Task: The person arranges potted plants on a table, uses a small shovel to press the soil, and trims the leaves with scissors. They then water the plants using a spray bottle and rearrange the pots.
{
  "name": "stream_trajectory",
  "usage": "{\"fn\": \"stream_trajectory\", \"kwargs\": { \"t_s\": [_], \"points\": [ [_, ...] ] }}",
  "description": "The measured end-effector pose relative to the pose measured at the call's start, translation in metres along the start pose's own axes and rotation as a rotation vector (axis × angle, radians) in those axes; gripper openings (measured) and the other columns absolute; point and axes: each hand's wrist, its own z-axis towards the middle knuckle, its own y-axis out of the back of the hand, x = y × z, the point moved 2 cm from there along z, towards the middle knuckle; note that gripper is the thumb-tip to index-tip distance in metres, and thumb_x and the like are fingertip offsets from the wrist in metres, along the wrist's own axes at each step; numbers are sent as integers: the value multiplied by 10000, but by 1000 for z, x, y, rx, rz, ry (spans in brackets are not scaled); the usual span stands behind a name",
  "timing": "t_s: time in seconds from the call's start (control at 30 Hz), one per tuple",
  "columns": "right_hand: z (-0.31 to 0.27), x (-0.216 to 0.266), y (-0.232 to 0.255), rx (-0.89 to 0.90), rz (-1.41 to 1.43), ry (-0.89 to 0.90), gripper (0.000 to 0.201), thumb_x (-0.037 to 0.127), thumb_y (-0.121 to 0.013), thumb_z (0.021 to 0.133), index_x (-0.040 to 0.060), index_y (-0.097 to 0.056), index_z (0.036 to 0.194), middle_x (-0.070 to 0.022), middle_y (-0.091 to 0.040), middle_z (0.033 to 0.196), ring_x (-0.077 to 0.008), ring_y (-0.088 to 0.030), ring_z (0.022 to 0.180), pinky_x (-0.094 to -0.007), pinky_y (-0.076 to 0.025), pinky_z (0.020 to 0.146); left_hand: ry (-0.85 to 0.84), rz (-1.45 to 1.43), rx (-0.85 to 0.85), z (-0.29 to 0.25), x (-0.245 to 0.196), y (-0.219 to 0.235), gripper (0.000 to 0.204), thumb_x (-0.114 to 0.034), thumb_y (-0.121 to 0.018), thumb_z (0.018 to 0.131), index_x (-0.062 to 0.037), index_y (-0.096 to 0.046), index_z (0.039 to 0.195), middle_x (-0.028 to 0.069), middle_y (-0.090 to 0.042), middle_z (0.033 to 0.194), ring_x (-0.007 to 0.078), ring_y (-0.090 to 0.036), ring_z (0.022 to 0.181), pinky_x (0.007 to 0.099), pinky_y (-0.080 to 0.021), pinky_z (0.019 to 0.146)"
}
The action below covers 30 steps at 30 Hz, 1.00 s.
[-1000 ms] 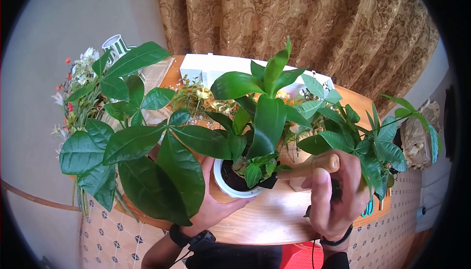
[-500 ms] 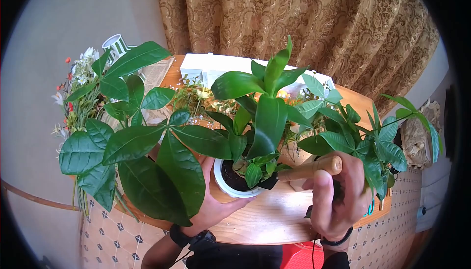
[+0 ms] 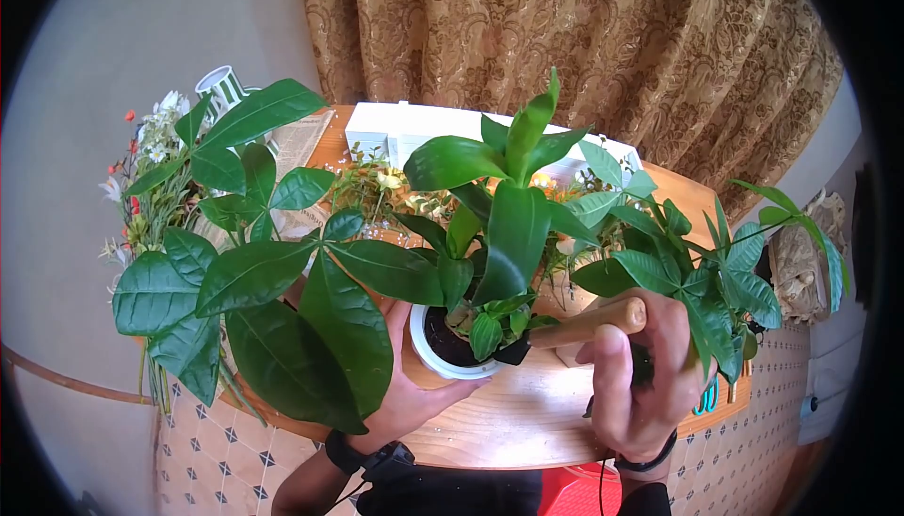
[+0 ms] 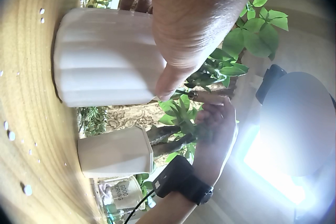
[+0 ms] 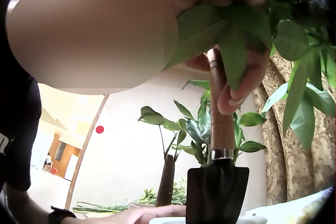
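My left hand [image 3: 407,405] holds the side of a white ribbed flowerpot [image 4: 105,56], thumb near the rim and fingers on the far-left side. Dark soil [image 3: 441,335] and a broad-leaved green plant [image 3: 516,233] fill the pot. My right hand [image 3: 650,384] grips a small trowel by its wooden handle [image 3: 589,325], tilted over the pot's right rim. In the right wrist view the trowel's black blade [image 5: 218,195] points down at the pot, its tip hidden. Leaves cover part of the right hand there.
Large-leaved plants stand left [image 3: 273,281] and right [image 3: 678,262]; the right one grows in a white angular pot [image 4: 115,153]. Cut flowers [image 3: 160,149], newspaper [image 3: 301,139] and a white box [image 3: 490,125] line the wooden table [image 3: 527,422]. Teal-handled scissors [image 3: 706,398] lie at the right edge.
The trowel handle and my right hand have shifted very slightly, first right, then back left. The left hand and the pot stay in place.
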Motion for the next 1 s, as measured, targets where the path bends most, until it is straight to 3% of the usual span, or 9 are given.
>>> {"fn": "stream_trajectory", "kwargs": {
  "t_s": [0.7,0.77,0.8,0.9,0.97,1.0],
  "points": [
    [-1,-1,1,-79,31,-44,217,111,-748,854,-15,-652,1002,-60,-639,731,-172,-607,548,-294,-472,535,4,-33,-5,0,0,-1,1148,-152,-977,636,48,-277,1524,173,-438,1458,257,-520,1325,396,-445,1114],
    [2,0,4,-3,1,52,213,108,-571,983,-89,-583,1063,-112,-668,766,-136,-639,548,-242,-480,501,14,-35,-5,-1,0,-1,1148,-151,-977,637,47,-276,1525,173,-438,1458,256,-521,1323,394,-446,1113],
    [2,0,5,-3,1,52,213,108,-571,983,-89,-583,1063,-112,-668,766,-136,-639,548,-242,-480,501,15,-29,-3,0,0,-1,1147,-151,-977,637,47,-277,1524,172,-438,1457,255,-524,1321,394,-448,1111],
    [2,0,4,3,-4,54,213,109,-572,984,-89,-584,1063,-111,-667,765,-138,-640,544,-241,-476,500,20,-15,1,0,0,-1,1146,-151,-977,637,47,-278,1524,172,-438,1457,254,-525,1320,392,-448,1110],
    [-1,0,1,-53,13,-19,218,124,-747,857,-16,-647,990,-74,-647,762,-171,-598,540,-298,-464,520,22,-9,4,0,0,0,1146,-151,-977,637,47,-278,1523,172,-438,1457,254,-524,1321,392,-447,1111],
    [-1,-1,-1,-53,13,-19,218,124,-747,857,-16,-647,990,-74,-647,762,-171,-598,540,-298,-464,520,17,2,2,0,-1,0,1145,-151,-977,637,48,-278,1523,172,-440,1456,253,-524,1321,391,-446,1111]
  ]
}}
